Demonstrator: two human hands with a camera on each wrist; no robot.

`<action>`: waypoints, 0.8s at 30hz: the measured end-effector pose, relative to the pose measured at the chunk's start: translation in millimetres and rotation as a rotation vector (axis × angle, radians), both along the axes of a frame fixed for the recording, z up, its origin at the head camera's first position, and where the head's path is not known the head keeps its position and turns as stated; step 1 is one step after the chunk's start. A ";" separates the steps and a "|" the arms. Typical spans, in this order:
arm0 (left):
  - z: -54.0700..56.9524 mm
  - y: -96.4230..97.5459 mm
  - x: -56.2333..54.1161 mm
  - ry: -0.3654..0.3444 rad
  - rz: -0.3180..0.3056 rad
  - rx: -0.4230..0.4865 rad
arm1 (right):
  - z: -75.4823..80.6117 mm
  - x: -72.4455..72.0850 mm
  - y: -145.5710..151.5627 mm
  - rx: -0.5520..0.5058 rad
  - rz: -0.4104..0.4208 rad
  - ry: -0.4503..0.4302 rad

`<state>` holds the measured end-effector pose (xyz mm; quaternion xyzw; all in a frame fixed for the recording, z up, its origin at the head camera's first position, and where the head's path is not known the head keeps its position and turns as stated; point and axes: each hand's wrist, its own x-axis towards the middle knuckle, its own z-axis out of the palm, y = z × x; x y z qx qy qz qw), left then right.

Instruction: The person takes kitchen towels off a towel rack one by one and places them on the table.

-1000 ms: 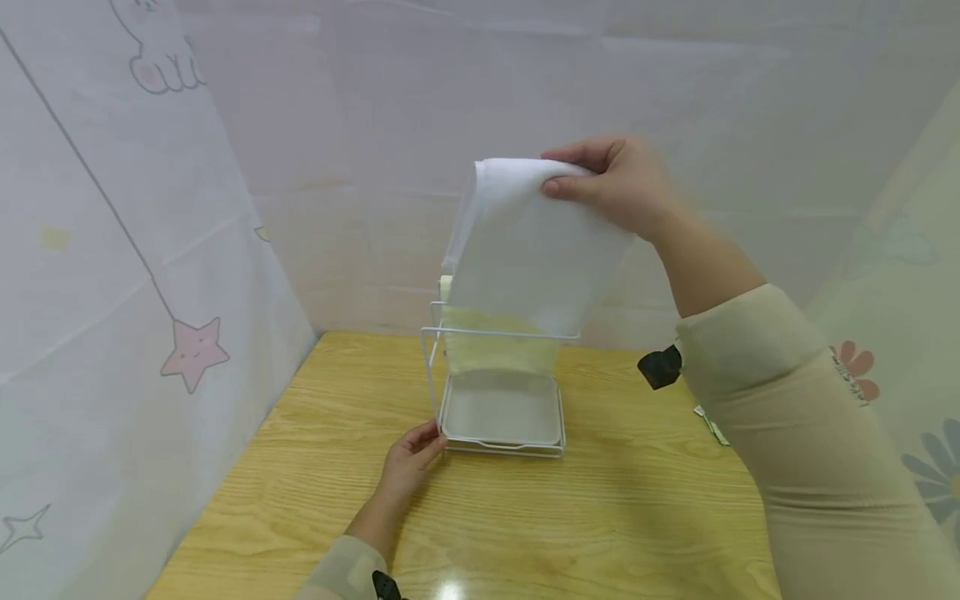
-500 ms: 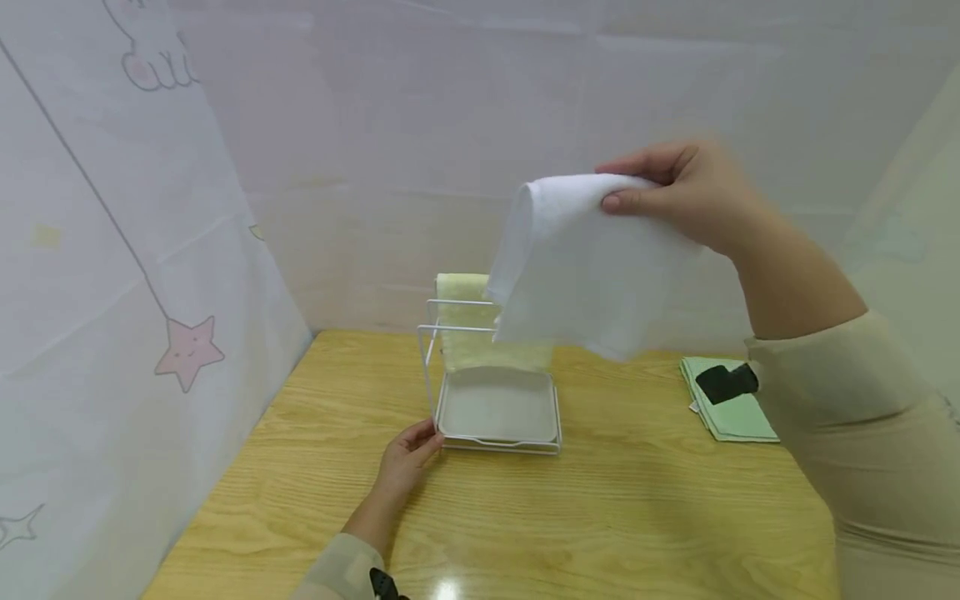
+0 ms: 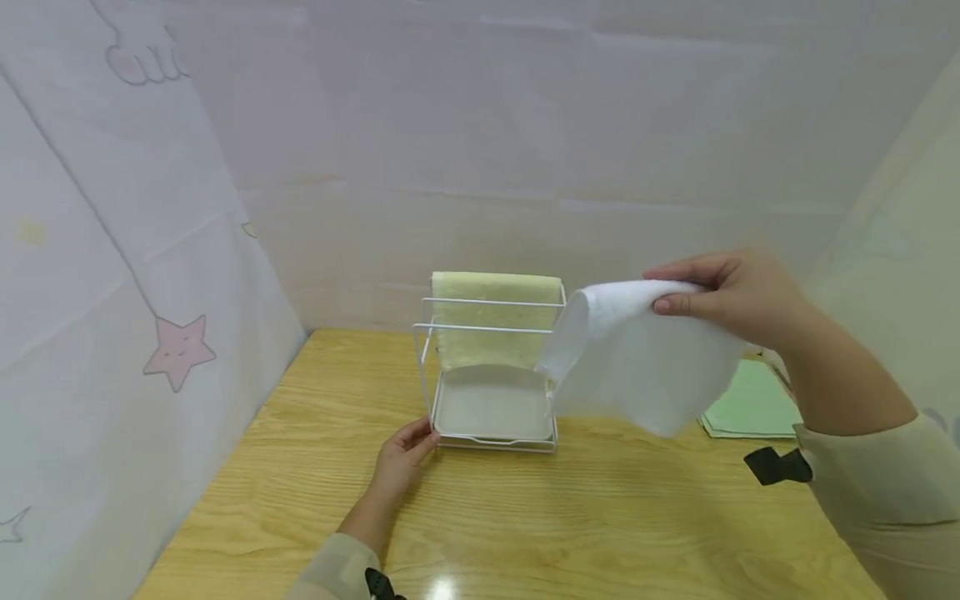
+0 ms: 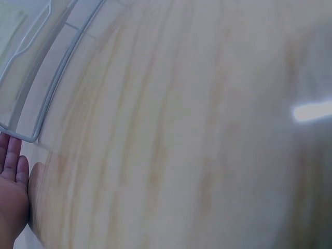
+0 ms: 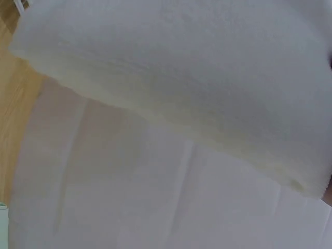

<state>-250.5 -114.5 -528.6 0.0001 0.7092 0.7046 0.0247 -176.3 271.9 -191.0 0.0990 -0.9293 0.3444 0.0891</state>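
Right grip (image 3: 738,300): pinching white cloth (image 3: 652,367) by top fold; hangs below and left of grip, above counter (image 3: 525,517). Likely light, soft, limp; judged best held mid-fold. Left grip (image 3: 403,454): pinching corner of rack (image 3: 480,328), just ahead.

My white cloth (image 3: 645,358) fuzzy, matt. Yellow cloth (image 3: 495,350) matt too. I see smooth metal-looking rack (image 3: 487,329), smooth tray (image 3: 495,404), shiny wood table (image 3: 540,517).

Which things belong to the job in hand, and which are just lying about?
Likely job things:
white cloth, pinched by the right hand
white wire rack, touched by the left hand
yellow cloth, hanging on the rack
pale tray, in the rack

Seemingly lying about:
green folded cloth, on the table
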 end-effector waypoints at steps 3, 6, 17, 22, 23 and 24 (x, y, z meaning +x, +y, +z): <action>-0.6 -1.8 0.1 0.008 0.004 0.013 | -16.2 5.8 6.7 0.010 0.022 -0.018; 0.4 -2.6 0.6 0.016 0.012 0.023 | -32.3 11.7 11.0 0.027 0.022 -0.038; 1.5 -4.4 0.9 0.000 -0.008 0.017 | -99.8 33.7 21.8 -0.031 0.066 -0.133; 2.6 -5.1 0.9 0.000 -0.011 0.003 | -124.0 43.2 27.4 -0.052 0.072 -0.205; 3.1 -5.2 0.8 0.000 -0.014 -0.002 | -128.6 44.9 28.5 -0.054 0.071 -0.220; 3.6 -5.4 1.0 -0.002 -0.016 -0.003 | -133.1 46.6 29.5 -0.056 0.068 -0.237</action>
